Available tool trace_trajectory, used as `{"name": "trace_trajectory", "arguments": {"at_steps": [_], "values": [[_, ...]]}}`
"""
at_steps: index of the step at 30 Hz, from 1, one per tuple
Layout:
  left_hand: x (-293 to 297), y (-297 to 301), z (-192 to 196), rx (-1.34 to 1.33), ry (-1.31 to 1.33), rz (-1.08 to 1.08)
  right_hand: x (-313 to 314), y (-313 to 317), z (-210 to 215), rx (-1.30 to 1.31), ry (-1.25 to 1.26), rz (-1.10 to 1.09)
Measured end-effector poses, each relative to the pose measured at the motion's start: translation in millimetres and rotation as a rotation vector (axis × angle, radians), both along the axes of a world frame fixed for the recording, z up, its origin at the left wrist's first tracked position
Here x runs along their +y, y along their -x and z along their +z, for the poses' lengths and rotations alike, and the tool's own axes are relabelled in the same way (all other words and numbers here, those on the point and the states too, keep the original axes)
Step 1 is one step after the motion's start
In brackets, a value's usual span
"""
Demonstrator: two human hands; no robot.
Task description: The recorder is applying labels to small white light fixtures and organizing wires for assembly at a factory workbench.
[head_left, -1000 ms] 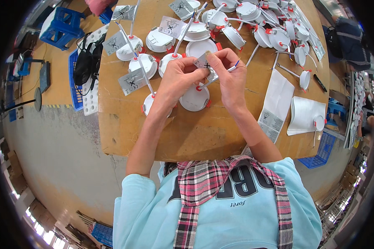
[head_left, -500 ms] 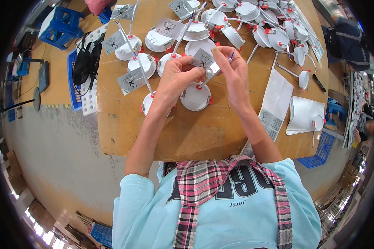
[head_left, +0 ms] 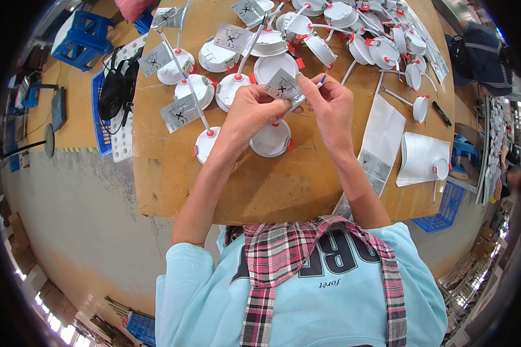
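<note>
Between my hands is a silver label (head_left: 282, 85), wrapped around the white cable of a round downlight (head_left: 270, 141) lying beneath. My left hand (head_left: 250, 114) is closed, pinching the label's lower left part between thumb and fingers. On the other side my right hand (head_left: 332, 110) is also closed, its thumb and index finger pressing the label's right edge, with a blue wire tip (head_left: 323, 79) poking up beside the fingers. Left of them, several downlights with red clips carry similar silver labels on their cables, among them a labelled one (head_left: 207, 144) beside my left forearm.
Loose white downlights (head_left: 384, 53) are heaped at the far right of the brown table (head_left: 260, 194). A sheet of labels (head_left: 382, 136), a stack of white sheets (head_left: 417, 159) with a small lamp on it, and a black marker (head_left: 441, 114) lie to the right.
The label between my hands is pressed more tightly around the cable. My right hand has shifted slightly right and down, its fingers curled further in; my left hand still pinches the label.
</note>
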State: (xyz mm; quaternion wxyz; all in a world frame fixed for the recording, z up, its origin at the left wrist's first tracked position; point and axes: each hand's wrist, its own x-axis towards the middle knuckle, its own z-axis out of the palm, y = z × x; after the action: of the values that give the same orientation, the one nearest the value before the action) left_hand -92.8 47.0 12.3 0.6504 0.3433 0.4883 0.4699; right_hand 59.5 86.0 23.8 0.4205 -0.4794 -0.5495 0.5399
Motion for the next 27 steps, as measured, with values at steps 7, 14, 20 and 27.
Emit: {"name": "trace_trajectory", "arguments": {"at_steps": [7, 14, 20, 27], "values": [[2, -4, 7, 0.037, 0.022, 0.027, 1, 2, 2, -0.020, 0.003, 0.005], [-1, -1, -1, -0.032, 0.003, 0.026, 0, 2, 1, 0.032, 0.043, -0.016], [0, -1, -4, -0.037, -0.007, 0.018, 2, 0, 3, -0.070, 0.010, 0.039], [1, -6, -3, 0.008, -0.087, 0.171, 5, -10, 3, -0.128, -0.010, 0.082]]}}
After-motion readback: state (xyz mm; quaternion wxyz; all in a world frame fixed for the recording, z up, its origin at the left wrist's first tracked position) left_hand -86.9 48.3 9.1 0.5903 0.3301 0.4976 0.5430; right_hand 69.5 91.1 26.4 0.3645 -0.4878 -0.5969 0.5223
